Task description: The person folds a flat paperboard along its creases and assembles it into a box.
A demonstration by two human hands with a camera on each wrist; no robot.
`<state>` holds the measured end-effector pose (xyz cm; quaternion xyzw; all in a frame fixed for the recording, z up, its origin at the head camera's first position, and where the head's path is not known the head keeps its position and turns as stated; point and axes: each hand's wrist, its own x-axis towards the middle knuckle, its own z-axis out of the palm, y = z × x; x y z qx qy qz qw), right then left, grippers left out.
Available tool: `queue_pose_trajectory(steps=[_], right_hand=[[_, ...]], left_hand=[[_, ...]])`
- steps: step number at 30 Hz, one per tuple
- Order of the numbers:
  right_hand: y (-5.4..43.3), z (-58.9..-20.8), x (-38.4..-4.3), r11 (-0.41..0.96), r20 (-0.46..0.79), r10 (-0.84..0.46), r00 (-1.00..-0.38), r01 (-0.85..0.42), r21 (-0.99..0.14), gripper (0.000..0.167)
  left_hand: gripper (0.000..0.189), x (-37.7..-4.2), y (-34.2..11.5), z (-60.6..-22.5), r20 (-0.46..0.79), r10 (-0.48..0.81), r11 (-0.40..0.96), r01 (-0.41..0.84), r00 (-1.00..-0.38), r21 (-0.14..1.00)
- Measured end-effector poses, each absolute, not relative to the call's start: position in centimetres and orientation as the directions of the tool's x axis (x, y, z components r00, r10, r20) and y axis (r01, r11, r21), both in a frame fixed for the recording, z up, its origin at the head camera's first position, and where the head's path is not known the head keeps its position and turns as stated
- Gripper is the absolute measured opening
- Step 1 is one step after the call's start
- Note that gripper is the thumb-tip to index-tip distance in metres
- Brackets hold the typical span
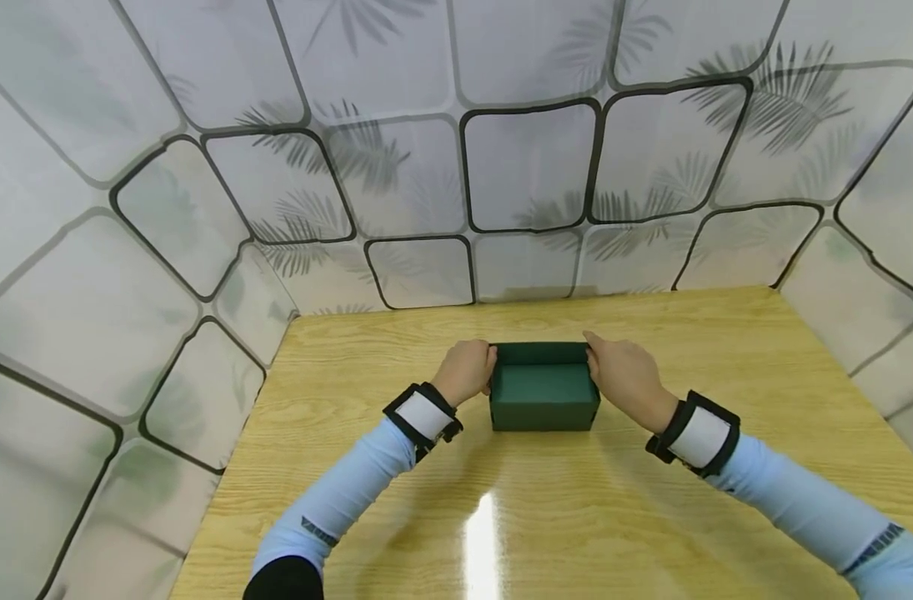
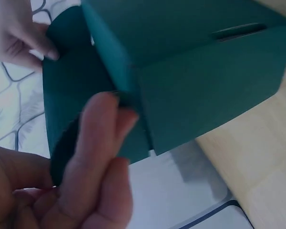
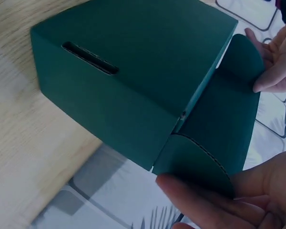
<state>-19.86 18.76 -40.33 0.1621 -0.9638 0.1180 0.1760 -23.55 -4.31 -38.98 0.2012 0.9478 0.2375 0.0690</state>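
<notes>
A dark green cardboard box sits on the wooden table with a lid flap raised along its far side. Rounded tabs stick out from both ends of that flap. My left hand grips the left tab, its thumb on one face and fingers on the other. At the opposite end, my right hand pinches the right tab between thumb and fingers. Both wrist views show a narrow slot near a box edge. The box's inside is hidden.
Light wooden table surrounds the box, with a glare patch near the front. Behind and at the sides stands a white curtain-like wall with dark outlines and leaf prints. Black straps with white patches circle both wrists.
</notes>
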Motion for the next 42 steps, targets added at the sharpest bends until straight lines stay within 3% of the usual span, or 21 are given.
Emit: queue_pose_trajectory(steps=[5,10,15,19,25,29,33,39,42], right_hand=[[18.3,-41.2,-19.2,0.923,0.423,-0.265,-0.867,-0.355,-0.147,0.031],[18.5,-43.6,-18.2,0.891,0.547,-0.317,-0.775,-0.441,-0.108,0.035],[19.3,-46.7,-17.0,0.838,0.630,-0.420,-0.653,-0.546,-0.007,0.060],[19.8,-48.4,-16.3,0.826,0.650,-0.444,-0.617,-0.562,0.031,0.078],[19.6,-47.9,-16.4,0.853,0.653,-0.438,-0.618,-0.515,0.085,0.084],[17.8,-46.8,-16.4,0.839,0.562,-0.494,-0.664,-0.533,0.109,0.072],[16.1,-47.2,-16.2,0.787,0.457,-0.589,-0.666,-0.601,0.139,0.087],[17.0,-48.3,-15.5,0.831,0.456,-0.530,-0.715,-0.544,0.113,0.092],[17.8,-48.9,-15.2,0.837,0.490,-0.517,-0.702,-0.534,0.118,0.087]], left_hand=[[0.033,-23.0,-4.7,-39.5,0.011,0.408,0.829,0.376,-0.913,0.413],[0.029,-21.4,-5.5,-42.0,0.220,0.414,0.849,0.462,-0.883,0.257],[0.039,-19.8,-6.5,-45.2,0.382,0.473,0.850,0.526,-0.794,0.041],[0.050,-19.0,-6.8,-46.1,0.416,0.523,0.828,0.560,-0.744,-0.038],[0.059,-18.6,-5.8,-45.2,0.433,0.515,0.850,0.506,-0.739,-0.147],[0.070,-18.2,-3.7,-45.0,0.317,0.525,0.850,0.463,-0.790,-0.252],[0.076,-17.5,-2.2,-45.5,0.218,0.567,0.818,0.512,-0.794,-0.264],[0.079,-16.8,-2.7,-46.2,0.275,0.568,0.815,0.487,-0.775,-0.313],[0.082,-16.7,-3.1,-46.8,0.288,0.561,0.817,0.464,-0.776,-0.344]])
